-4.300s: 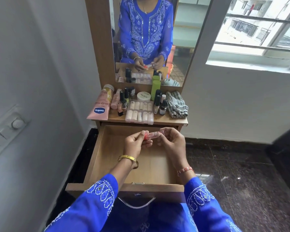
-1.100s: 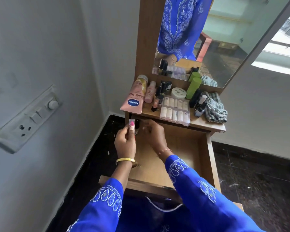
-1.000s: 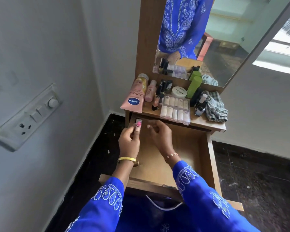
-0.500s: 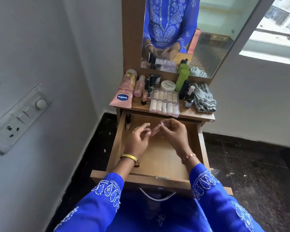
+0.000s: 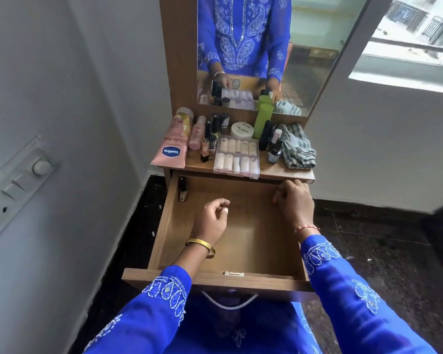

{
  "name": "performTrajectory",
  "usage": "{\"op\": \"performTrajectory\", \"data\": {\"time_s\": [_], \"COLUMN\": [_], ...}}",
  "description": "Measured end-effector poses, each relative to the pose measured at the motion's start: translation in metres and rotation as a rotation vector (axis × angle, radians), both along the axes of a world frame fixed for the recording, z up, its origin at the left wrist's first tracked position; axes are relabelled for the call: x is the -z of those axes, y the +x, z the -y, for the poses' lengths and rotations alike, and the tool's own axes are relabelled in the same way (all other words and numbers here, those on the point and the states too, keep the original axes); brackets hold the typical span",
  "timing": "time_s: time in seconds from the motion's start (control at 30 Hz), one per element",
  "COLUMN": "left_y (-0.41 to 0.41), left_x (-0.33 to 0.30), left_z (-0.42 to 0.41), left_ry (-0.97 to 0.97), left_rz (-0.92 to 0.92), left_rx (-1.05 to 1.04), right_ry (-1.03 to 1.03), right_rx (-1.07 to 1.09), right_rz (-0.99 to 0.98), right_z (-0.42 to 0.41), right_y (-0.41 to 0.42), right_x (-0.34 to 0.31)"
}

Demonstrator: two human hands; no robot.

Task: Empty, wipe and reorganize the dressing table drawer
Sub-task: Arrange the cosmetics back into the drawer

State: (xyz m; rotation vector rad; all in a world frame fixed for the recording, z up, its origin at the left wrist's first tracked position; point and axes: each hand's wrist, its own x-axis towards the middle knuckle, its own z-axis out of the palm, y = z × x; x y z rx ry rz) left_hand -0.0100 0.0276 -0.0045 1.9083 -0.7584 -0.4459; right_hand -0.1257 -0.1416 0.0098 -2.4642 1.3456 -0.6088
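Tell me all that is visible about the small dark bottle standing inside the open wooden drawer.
The small dark bottle stands upright in the far left corner of the open wooden drawer, close against its left wall. It has a black cap above and a paler, glassy-looking base; any label is too small to read. It looks closed. It is the only item visible on the drawer floor. Neither the left hand nor the right hand touches it.

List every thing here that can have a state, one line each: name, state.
Drawer: pulled open.
Small bottle: upright in the drawer's far left corner.
Vaseline tube: lying down, capped.
Cloth: crumpled on the tabletop.
Left hand: fingers loosely curled, holding nothing.
Right hand: at the drawer's far right corner; grip unclear.
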Motion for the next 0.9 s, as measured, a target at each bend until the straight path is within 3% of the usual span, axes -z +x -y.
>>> {"op": "performTrajectory", "data": {"time_s": [0.17, 0.37, 0.73, 0.9], "left_y": [0.006, 0.006, 0.005, 0.003], "left_x": [0.001, 0.002, -0.001, -0.002], "left_z": [-0.002, -0.001, -0.002, -0.004], "left_ry": [0.019, 0.031, 0.028, -0.020], "left_rz": [-0.034, -0.057, -0.070, -0.100], "left_rx": [-0.050, -0.052, -0.052, -0.062], "right_ry": [-0.052, -0.060, -0.051, -0.078], "right_rx": [0.011, 0.020, 0.029, 0.018], "right_rz": [-0.150, -0.199, -0.122, 0.101], "right_z": [0.005, 0.005, 0.000, -0.016], "right_y": [-0.004, -0.004, -0.008, 0.001], "right_x": [0.001, -0.002, 0.002, -0.004]}}
